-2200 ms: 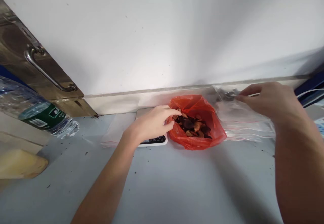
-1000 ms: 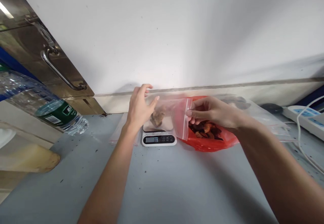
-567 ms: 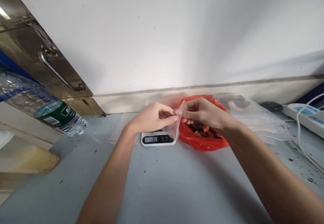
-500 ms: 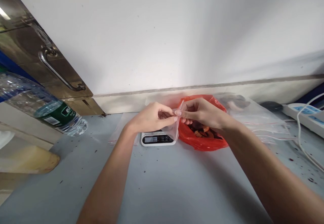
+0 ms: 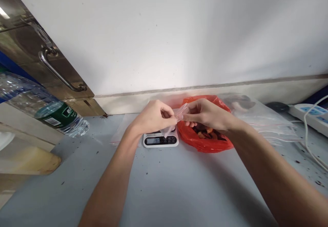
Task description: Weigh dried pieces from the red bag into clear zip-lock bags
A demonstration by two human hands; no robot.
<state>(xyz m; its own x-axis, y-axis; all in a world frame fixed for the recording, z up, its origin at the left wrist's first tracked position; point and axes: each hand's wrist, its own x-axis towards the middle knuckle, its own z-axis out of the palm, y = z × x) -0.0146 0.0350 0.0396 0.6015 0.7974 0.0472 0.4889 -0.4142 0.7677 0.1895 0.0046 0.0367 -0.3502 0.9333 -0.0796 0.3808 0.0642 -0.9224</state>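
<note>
My left hand (image 5: 153, 117) and my right hand (image 5: 205, 113) meet above a small white digital scale (image 5: 160, 140) and both pinch the top edge of a small clear zip bag (image 5: 172, 127). The bag hangs between the fingertips over the scale pan, whose display is lit. Just right of the scale sits an open red plastic bag (image 5: 205, 144) holding dark and orange dried pieces. My right hand partly hides its opening.
A pile of clear zip bags (image 5: 263, 124) lies to the right, with a white power strip (image 5: 311, 115) and cable beyond. A flat clear bag (image 5: 120, 134) lies left of the scale. A water bottle (image 5: 43, 110) and a metal cabinet handle (image 5: 57, 73) are at left.
My right hand fetched a clear bag from the right pile and brought it over the scale. Both hands closed together on its top edge, and the bag now hangs more crumpled.
</note>
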